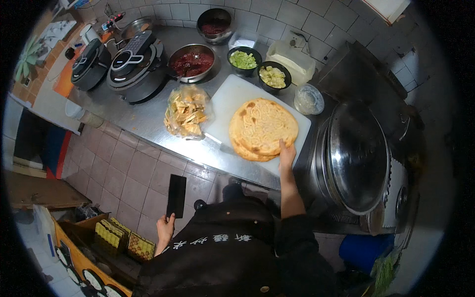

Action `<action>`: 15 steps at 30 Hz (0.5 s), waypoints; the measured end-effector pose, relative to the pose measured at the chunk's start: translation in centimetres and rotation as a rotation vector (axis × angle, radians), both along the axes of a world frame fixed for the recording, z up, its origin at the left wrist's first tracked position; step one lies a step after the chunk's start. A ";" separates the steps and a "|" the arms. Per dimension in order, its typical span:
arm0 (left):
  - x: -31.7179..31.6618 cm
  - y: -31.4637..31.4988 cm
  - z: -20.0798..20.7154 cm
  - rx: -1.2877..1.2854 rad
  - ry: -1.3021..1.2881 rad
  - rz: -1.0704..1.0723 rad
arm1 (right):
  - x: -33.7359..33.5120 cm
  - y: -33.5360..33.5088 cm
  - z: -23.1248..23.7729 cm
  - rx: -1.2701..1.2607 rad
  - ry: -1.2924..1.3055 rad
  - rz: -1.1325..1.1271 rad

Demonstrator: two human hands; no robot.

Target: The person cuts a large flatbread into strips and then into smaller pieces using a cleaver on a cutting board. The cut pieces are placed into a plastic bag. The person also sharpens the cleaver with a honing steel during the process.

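A stack of round golden flatbreads (263,127) with browned spots lies on a white cutting board (223,110). My right hand (287,154) is closed on the near right edge of the stack, thumb on top and the other fingers mostly hidden. My left hand (165,229) is low on the left, away from the counter, closed around what looks like a cleaver (176,196): a dark, flat rectangular blade, its handle hidden in the fist. Left of the board, a clear plastic bag (187,112) holds cut flatbread pieces.
Behind the board stand bowls of chopped green (243,60) and pale yellow-green vegetables (274,76), plus a steel bowl of dark red food (192,63). Cookers (136,69) stand at the far left. A large lidded pot (357,153) is close on the right. Egg trays (111,232) sit lower left.
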State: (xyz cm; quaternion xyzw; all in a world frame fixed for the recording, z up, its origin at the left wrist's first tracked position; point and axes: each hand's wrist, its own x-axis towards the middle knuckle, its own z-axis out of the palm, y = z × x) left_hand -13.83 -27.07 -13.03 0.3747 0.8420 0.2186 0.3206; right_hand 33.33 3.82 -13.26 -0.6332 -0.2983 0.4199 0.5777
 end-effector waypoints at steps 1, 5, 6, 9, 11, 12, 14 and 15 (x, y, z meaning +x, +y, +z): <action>1.0 1.5 0.8 -0.001 0.000 0.001 | -0.2 -1.0 -0.5 -0.019 0.079 0.011; 6.5 7.9 4.5 -0.012 -0.095 0.053 | 0.1 -4.4 -0.6 -0.115 0.269 0.103; 7.6 9.4 5.1 -0.003 -0.110 0.050 | 0.2 -5.1 -0.6 -0.145 0.295 0.115; 10.3 14.2 5.8 -0.009 -0.084 -0.015 | 0.3 -5.1 0.7 -0.203 0.363 0.085; 11.1 16.9 4.9 0.034 0.004 -0.079 | 0.6 -4.0 1.8 -0.236 0.402 0.093; 12.1 18.7 5.7 0.052 -0.008 -0.076 | 1.0 -3.1 2.4 -0.265 0.412 0.110; 14.4 22.6 7.8 0.096 0.074 -0.129 | 1.3 -2.6 2.3 -0.298 0.428 0.122; 14.9 24.2 7.9 0.131 0.085 -0.147 | 1.2 -2.4 2.1 -0.300 0.430 0.119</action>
